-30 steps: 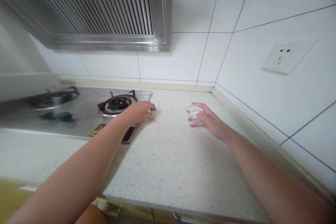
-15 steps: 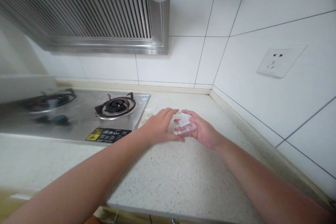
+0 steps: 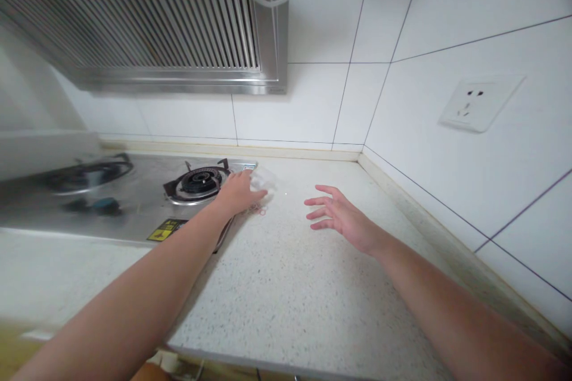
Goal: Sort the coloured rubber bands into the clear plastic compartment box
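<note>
By the right edge of the stove, my left hand [image 3: 241,191] has its fingers and thumb around the near side of a small clear plastic box [image 3: 264,180]. The box is blurred and partly covered by that hand; its contents cannot be made out. Some small pinkish ring-like shapes [image 3: 258,210] show on the counter just below the left hand, too small to name. Over the counter to the right, my right hand [image 3: 342,219] holds nothing, with its fingers spread and pointing left.
A steel gas stove [image 3: 138,208] with black burners lies at the left, its near burner [image 3: 200,181] close to my left hand. The range hood [image 3: 179,77] hangs above. Speckled counter [image 3: 299,303] runs to the tiled right wall, which carries a socket [image 3: 480,102].
The clear plastic box has gone left with my left hand, from between both hands to beside the stove. My right hand has let go of it and opened.
</note>
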`<state>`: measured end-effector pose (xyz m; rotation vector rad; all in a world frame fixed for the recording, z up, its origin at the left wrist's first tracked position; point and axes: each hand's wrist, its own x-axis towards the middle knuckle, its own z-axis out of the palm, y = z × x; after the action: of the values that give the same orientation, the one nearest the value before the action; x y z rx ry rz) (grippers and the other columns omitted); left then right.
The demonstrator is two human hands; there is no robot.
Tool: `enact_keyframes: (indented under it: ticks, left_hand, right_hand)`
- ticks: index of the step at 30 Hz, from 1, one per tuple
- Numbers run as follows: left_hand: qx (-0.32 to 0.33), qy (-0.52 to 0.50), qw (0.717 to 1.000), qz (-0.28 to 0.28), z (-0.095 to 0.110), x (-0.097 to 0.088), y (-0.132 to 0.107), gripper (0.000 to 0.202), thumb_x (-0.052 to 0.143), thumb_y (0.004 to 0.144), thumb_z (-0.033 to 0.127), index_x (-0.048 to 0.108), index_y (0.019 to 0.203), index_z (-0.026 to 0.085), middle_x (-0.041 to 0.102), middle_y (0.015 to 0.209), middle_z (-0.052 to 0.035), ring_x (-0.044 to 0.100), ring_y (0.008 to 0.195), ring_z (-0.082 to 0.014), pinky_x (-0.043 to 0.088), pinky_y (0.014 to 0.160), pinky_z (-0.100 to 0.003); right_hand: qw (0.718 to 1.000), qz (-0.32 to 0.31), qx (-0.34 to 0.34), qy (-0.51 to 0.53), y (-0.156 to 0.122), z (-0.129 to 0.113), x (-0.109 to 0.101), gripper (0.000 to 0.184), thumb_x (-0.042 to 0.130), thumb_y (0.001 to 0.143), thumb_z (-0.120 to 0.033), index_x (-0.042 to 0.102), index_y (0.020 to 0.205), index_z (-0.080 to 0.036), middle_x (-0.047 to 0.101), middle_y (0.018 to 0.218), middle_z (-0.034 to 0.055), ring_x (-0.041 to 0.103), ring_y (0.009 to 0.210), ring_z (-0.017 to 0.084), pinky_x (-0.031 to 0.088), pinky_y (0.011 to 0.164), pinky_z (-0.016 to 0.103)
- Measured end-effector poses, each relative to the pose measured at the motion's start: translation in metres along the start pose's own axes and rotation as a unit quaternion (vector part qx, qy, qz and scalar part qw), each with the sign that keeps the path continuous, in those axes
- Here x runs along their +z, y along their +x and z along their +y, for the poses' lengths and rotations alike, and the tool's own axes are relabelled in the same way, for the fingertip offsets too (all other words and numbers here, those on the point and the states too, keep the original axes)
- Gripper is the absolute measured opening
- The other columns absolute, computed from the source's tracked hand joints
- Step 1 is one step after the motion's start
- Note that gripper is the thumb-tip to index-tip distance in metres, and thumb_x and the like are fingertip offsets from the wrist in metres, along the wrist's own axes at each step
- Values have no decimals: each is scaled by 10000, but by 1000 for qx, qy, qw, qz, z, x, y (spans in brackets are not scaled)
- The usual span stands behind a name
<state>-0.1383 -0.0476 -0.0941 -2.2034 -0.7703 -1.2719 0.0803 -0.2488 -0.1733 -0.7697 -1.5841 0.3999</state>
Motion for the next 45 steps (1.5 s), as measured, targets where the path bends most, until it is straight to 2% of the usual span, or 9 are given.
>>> enact_keyframes:
  ticks: [5, 11, 19, 23, 25, 29, 33, 36, 45]
  left_hand:
    - [-37, 30, 999, -20, -8, 12, 6, 857, 467, 749, 769, 534, 1243, 72, 610, 1175, -211, 527, 1113, -372, 392, 961, -447]
    - [-42, 61, 997, -12, -1, 15, 4, 762, 470, 771, 724, 586, 1136, 65, 610, 1149, -216, 500, 1150, -372, 370, 984, -440]
    - [-33, 74, 996, 32, 5, 10, -4, 763, 461, 839, 648, 473, 1346, 79, 545, 1275, -216, 431, 1227, -366, 328, 1036, -466]
    - [29, 79, 994, 71, 17, 3, -15, 694, 444, 895, 541, 442, 1406, 72, 499, 1348, -196, 422, 1216, -355, 321, 1055, -477]
    - [78, 71, 992, 72, 25, -2, -20, 636, 459, 906, 479, 460, 1402, 82, 506, 1348, -173, 415, 1224, -340, 316, 1070, -478]
    - [199, 8, 979, 36, 48, -13, -34, 516, 466, 925, 416, 508, 1369, 157, 539, 1330, -83, 417, 1234, -263, 317, 1098, -419]
    - [290, -43, 956, -23, 69, -21, -47, 373, 466, 934, 407, 623, 1226, 234, 603, 1219, -19, 472, 1139, -214, 373, 1044, -377]
    - [308, -54, 949, -48, 75, -24, -51, 340, 461, 938, 410, 645, 1180, 259, 618, 1172, -11, 482, 1111, -215, 389, 1013, -390]
    - [316, -70, 942, -84, 72, -25, -49, 314, 452, 943, 386, 660, 1131, 243, 640, 1098, -21, 502, 1071, -207, 392, 987, -387]
  right_hand:
    - [999, 9, -7, -32, 1, 0, -2, 561, 499, 952, -497, 301, 1388, -203, 500, 1291, 173, 592, 982, 225, 542, 849, 462]
    - [998, 8, -10, -65, 0, 0, -4, 553, 485, 957, -501, 320, 1380, -185, 511, 1251, 166, 589, 957, 219, 543, 816, 432]
    - [985, 7, -26, -172, 4, 9, -19, 451, 409, 989, -505, 410, 1336, -216, 538, 1208, 126, 586, 941, 197, 527, 762, 365]
    - [962, 15, -60, -266, 5, 8, -33, 415, 447, 977, -481, 482, 1294, -215, 562, 1159, 102, 582, 936, 187, 502, 765, 341]
    - [937, 38, -68, -341, 4, 4, -38, 387, 477, 964, -465, 547, 1242, -205, 590, 1090, 87, 582, 904, 178, 480, 789, 336]
    - [894, 38, -54, -443, 2, -1, -44, 292, 514, 942, -403, 641, 1111, -201, 630, 925, 45, 578, 788, 148, 444, 725, 294]
    - [884, 25, -47, -464, 0, -3, -44, 255, 517, 935, -385, 669, 1038, -207, 652, 879, 14, 584, 770, 132, 430, 701, 271]
    - [884, 19, -48, -465, 0, -2, -44, 251, 519, 935, -381, 671, 1033, -207, 657, 868, 2, 584, 767, 122, 424, 700, 261]
    - [882, 17, -42, -470, 0, -2, -49, 238, 520, 929, -363, 680, 999, -201, 664, 865, -6, 576, 754, 104, 404, 686, 242]
